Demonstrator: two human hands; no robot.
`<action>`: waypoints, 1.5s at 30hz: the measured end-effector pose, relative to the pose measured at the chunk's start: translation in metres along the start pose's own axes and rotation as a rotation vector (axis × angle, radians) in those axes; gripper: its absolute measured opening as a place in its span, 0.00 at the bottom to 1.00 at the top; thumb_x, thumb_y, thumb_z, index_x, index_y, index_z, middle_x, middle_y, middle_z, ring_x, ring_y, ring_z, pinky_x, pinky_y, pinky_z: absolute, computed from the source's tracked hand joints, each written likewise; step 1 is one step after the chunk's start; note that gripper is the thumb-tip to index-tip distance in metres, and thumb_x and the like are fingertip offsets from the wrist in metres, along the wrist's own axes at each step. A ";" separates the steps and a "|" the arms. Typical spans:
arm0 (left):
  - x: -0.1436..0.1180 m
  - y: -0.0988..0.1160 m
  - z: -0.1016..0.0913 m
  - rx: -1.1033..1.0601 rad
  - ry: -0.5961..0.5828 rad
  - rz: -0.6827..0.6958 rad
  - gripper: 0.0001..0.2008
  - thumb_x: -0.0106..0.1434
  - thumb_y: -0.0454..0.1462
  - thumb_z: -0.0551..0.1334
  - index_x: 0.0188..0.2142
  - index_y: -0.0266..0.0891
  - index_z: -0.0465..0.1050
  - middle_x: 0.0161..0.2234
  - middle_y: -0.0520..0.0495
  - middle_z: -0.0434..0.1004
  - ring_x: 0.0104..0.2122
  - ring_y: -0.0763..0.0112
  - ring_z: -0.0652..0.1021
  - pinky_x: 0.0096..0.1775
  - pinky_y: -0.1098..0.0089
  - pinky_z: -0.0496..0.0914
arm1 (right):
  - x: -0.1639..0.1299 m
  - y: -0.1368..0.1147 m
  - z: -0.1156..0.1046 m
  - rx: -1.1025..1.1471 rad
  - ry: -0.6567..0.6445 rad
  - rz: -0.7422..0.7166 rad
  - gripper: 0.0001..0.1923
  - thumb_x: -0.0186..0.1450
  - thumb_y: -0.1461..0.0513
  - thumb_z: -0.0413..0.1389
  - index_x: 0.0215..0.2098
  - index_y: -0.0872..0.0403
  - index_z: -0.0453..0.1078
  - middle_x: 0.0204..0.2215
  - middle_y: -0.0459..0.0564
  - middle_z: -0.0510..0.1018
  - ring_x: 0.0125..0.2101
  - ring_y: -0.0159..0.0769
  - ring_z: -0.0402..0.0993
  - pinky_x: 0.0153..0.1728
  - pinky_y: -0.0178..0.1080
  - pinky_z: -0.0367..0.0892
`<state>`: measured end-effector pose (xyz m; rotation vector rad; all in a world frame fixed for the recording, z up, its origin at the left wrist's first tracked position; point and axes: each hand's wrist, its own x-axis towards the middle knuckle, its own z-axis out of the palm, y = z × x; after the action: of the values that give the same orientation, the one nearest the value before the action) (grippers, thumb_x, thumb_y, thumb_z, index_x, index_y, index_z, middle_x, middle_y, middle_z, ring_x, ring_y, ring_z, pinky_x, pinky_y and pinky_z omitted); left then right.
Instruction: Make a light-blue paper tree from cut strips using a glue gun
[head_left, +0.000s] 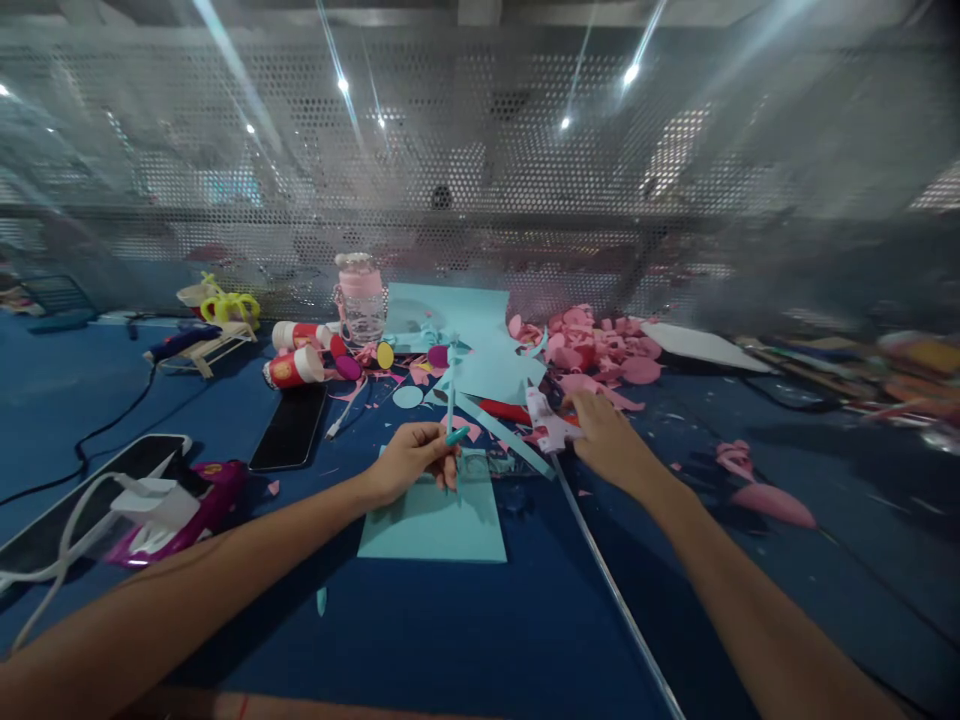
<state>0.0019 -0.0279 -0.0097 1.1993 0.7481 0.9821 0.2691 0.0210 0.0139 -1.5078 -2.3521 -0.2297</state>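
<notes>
My left hand (420, 458) is closed in a pinch on a narrow light-blue paper strip (451, 400) that stands upright from the fingers. A small curled teal paper piece (457, 436) shows at its thumb. Beneath this hand lies a flat stack of light-blue paper (433, 535). My right hand (598, 425) is closed round the handle of a pale lavender glue gun (550, 424), its nozzle pointing away from me. A long clear glue stick (611, 580) runs from its back toward the table's front. Between the hands, a loose light-blue strip (510, 437) lies slantwise.
Pink paper petals (592, 345) are heaped at the back right, near larger light-blue sheets (487, 365). A clear bottle (361, 300), paper cups (294, 368) and a black phone (290, 428) stand or lie left. A purple power strip (214, 500) has cables. A pink petal (775, 503) lies right.
</notes>
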 end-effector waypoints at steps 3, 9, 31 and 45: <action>0.000 0.000 -0.001 0.000 0.000 -0.005 0.18 0.53 0.47 0.61 0.25 0.32 0.65 0.15 0.51 0.71 0.15 0.76 0.73 0.17 0.79 0.65 | -0.002 -0.016 -0.013 0.244 0.108 -0.121 0.13 0.57 0.66 0.45 0.41 0.56 0.61 0.41 0.57 0.68 0.46 0.44 0.60 0.46 0.46 0.55; 0.000 0.000 0.001 -0.026 0.005 0.017 0.17 0.51 0.46 0.63 0.26 0.31 0.66 0.15 0.51 0.71 0.15 0.78 0.73 0.17 0.80 0.65 | -0.010 -0.061 -0.023 0.552 -0.087 -0.253 0.13 0.61 0.53 0.50 0.29 0.55 0.65 0.26 0.48 0.70 0.28 0.32 0.65 0.29 0.35 0.60; 0.002 0.000 0.004 0.009 -0.074 0.079 0.17 0.51 0.46 0.63 0.25 0.31 0.66 0.18 0.50 0.72 0.17 0.80 0.71 0.21 0.78 0.63 | -0.001 -0.088 0.019 1.537 -0.293 0.233 0.21 0.49 0.54 0.62 0.38 0.56 0.72 0.34 0.50 0.77 0.32 0.32 0.72 0.33 0.34 0.66; 0.005 -0.007 0.007 0.089 -0.106 0.098 0.16 0.51 0.45 0.64 0.23 0.31 0.71 0.17 0.49 0.70 0.17 0.79 0.70 0.20 0.77 0.62 | -0.008 -0.115 0.012 1.533 -0.285 0.192 0.11 0.49 0.55 0.61 0.22 0.56 0.73 0.22 0.49 0.76 0.31 0.38 0.74 0.33 0.38 0.67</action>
<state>0.0120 -0.0264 -0.0143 1.3651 0.6597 0.9659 0.1658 -0.0308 0.0048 -0.8667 -1.5693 1.5188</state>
